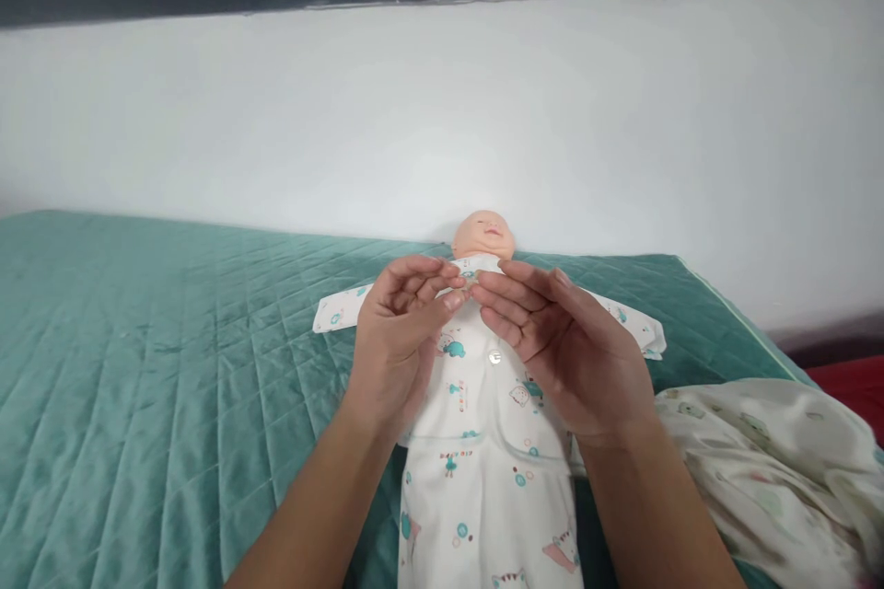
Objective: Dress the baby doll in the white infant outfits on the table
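A baby doll (pixel 484 235) lies on its back in a white printed baby shirt (pixel 466 368) with sleeves spread out to the sides. My left hand (pixel 407 322) is at the upper chest, thumb and fingers closed on the shirt's front edge just below the neck. Facing it, my right hand (pixel 566 340) has its fingertips on the same front edge, nearly meeting the left fingertips. Exactly what lies between the fingertips is small and partly hidden. Lower on the front shows a round button (pixel 494 356). Matching white printed pants (pixel 483 515) cover the lower body.
The doll lies on a green quilted bedspread (pixel 172 386), its head close to a white wall (pixel 414 110). On the right is a crumpled printed cloth (pixel 773 460), with something red (pixel 853 391) beyond it.
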{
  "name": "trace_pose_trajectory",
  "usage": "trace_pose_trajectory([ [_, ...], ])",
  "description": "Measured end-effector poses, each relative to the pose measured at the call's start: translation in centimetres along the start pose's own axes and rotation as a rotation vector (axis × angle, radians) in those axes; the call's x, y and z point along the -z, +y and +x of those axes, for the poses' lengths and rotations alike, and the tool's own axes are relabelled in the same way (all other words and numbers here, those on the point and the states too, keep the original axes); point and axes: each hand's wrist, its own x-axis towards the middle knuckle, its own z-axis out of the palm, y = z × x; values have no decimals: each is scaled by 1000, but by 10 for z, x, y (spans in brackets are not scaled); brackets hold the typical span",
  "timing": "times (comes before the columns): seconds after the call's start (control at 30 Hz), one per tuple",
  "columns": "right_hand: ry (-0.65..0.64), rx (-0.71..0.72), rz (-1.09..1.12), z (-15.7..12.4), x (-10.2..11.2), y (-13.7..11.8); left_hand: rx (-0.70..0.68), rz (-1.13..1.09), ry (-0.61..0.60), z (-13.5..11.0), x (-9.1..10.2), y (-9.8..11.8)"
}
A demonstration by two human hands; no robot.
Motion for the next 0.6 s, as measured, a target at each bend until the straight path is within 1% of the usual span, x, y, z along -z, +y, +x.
trace_pose_trajectory([
  [0.13,-19,0,-12,-2,-1,-1,-35,37,-2,1,1,-1],
  [0.3,-39,-6,-15,-3,0,-2,-35,78,-10,0,1,0],
  [0.47,-3,-12,-55,-2,0,-2,-51,145,-6,-1,0,-1],
  [0.6,18,-15,-87,-2,-1,-2,-28,163,-15,-1,1,-2],
])
